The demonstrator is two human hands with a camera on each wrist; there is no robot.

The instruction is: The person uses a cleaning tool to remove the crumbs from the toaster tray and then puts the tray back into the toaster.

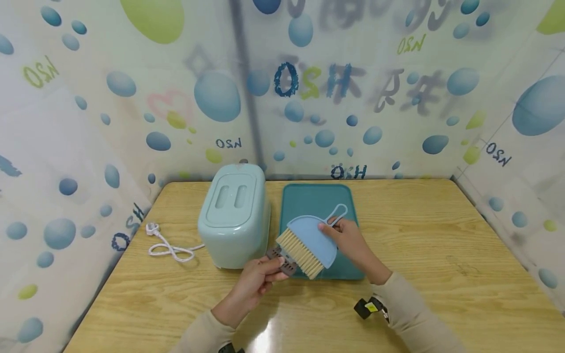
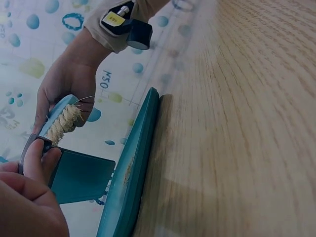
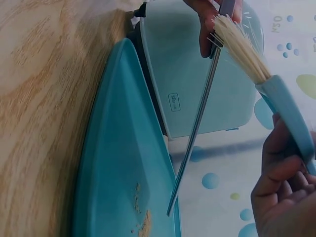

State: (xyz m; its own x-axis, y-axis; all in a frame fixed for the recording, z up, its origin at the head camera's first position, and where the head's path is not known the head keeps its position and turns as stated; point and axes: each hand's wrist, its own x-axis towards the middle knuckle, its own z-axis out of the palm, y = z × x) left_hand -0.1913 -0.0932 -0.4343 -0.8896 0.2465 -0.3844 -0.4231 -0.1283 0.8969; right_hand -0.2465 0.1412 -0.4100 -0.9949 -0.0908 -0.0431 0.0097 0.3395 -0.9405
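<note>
My right hand (image 1: pixel 349 240) grips a small light-blue hand brush (image 1: pixel 311 235) by its base, near the loop handle. Its cream bristles (image 1: pixel 301 252) point toward my left hand (image 1: pixel 258 280), which pinches the grey slotted end of a crumb tray (image 1: pixel 289 267). In the left wrist view the thin metal plate of the crumb tray (image 2: pixel 81 177) hangs tilted, and the bristles are close to its grey end. Under both hands lies a teal serving tray (image 1: pixel 315 196). Crumbs (image 3: pixel 145 224) are scattered on it in the right wrist view.
A mint-green toaster (image 1: pixel 234 211) with a lid over its top stands left of the teal tray. Its white cord and plug (image 1: pixel 167 247) lie on the wooden table (image 1: pixel 419 220). A patterned curtain (image 1: pixel 375 98) encloses the table's back and sides.
</note>
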